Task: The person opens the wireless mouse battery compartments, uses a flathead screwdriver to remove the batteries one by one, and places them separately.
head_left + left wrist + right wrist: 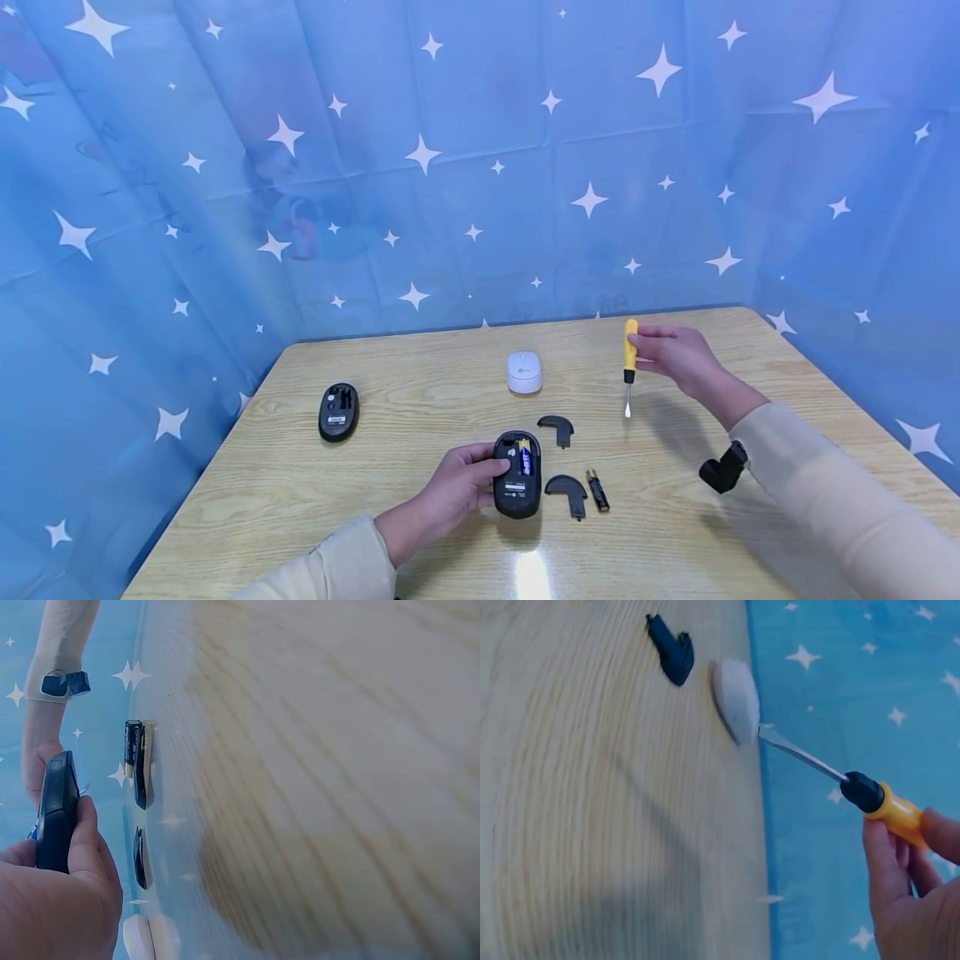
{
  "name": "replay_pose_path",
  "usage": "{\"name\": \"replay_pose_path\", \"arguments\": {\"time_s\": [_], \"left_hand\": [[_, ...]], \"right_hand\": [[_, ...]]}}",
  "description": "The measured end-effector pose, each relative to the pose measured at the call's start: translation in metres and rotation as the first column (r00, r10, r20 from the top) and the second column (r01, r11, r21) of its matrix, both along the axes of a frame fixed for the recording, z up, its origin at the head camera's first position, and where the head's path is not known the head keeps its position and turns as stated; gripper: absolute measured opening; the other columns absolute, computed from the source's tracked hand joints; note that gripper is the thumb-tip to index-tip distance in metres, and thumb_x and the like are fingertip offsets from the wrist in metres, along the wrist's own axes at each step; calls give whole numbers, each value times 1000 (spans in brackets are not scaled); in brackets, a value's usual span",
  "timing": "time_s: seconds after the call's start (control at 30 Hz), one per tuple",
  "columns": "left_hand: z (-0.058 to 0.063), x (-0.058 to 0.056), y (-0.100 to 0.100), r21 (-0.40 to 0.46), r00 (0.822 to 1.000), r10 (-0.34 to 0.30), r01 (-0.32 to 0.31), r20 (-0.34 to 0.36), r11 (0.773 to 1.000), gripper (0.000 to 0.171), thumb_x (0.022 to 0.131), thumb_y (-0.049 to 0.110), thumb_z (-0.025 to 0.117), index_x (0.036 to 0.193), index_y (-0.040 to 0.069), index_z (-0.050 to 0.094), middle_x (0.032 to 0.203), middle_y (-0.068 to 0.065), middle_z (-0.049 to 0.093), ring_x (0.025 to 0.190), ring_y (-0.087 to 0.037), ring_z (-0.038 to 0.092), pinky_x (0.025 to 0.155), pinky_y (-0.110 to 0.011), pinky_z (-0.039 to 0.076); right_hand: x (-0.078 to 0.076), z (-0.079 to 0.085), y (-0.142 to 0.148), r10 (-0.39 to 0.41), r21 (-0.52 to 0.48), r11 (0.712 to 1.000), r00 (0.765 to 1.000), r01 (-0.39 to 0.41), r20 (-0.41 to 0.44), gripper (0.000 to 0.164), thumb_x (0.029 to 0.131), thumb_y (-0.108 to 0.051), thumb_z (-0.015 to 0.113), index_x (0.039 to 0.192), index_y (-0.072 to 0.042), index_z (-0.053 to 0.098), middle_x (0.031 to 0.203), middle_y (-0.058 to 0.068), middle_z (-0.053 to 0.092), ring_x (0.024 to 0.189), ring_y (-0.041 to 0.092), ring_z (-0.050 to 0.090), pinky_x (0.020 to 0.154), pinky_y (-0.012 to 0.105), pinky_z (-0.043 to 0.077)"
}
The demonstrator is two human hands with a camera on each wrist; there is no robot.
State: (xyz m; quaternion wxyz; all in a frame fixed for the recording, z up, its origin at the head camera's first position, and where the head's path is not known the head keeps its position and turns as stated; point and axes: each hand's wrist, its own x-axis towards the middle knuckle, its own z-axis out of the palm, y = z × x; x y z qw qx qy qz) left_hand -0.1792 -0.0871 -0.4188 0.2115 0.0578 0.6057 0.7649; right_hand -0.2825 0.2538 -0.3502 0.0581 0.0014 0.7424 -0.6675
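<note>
Left hand (453,487) — grips black mouse (517,481), underside up, over the table (420,400), long axis fore-and-aft; battery (526,460) in its bay. Yellow screwdriver (631,350) — blade downward, right of and beyond the mouse, well apart, pinched by right hand (678,354).

I am at a light, wood-grained desk (420,392) in a curtained-off corner, more like a makeshift recording spot than a furnished room; whether it belongs to a home or an office I cannot tell. Blue cloth (480,108) printed with white four-pointed stars hangs in creases behind the desk and along both sides, filling the view beyond it. A small black device (723,468) sits at my right cuff (765,433). The desk looks like a small repair bench: a yellow screwdriver (630,350) in my right fingers (656,332), opened black mice (516,502), loose covers (562,483), a battery (597,491).
</note>
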Motion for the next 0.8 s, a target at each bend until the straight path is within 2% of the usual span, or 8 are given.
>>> {"name": "replay_pose_path", "arguments": {"time_s": [0.2, 0.43, 0.57, 0.8], "left_hand": [[0, 0, 0, -2, 1000, 6, -6, 4, 1000, 42, 92, 4, 59, 129, -13, 51, 108, -17, 65, 94, -26, 66, 80, -39, 59], [-1, 0, 0, -6, 1000, 8, -8, 4, 1000, 41, 92, 4, 59, 128, -13, 52, 108, -16, 65, 93, -25, 67, 79, -39, 59], [-1, 0, 0, -4, 1000, 8, -8, 7, 1000, 41, 92, 3, 59, 129, -13, 51, 108, -17, 65, 94, -26, 66, 80, -39, 59], [-1, -1, 1, 1, 1000, 10, -10, 12, 1000, 42, 93, 4, 59, 130, -13, 50, 109, -17, 64, 96, -28, 67, 80, -40, 58]], "right_hand": [[-5, -12, 8, -36, 15, 999, 995, 35, 88, 61, 98, -16, 59, 144, 12, 30, 119, 16, 53, 85, 7, 65, 88, 29, 54], [-9, -29, 15, -40, 64, 997, 985, 29, 169, 60, 99, -18, 58, 144, 12, 31, 118, 15, 55, 84, 6, 64, 87, 30, 55], [-8, -37, 17, -27, 94, 996, 982, 9, 185, 60, 98, -17, 60, 143, 12, 33, 108, 8, 60, 83, 8, 65, 86, 32, 56], [-7, -49, 14, -72, 138, 989, 980, 47, 185, 57, 94, -12, 65, 138, 14, 41, 84, -1, 66, 74, 10, 64, 72, 28, 59]]}}
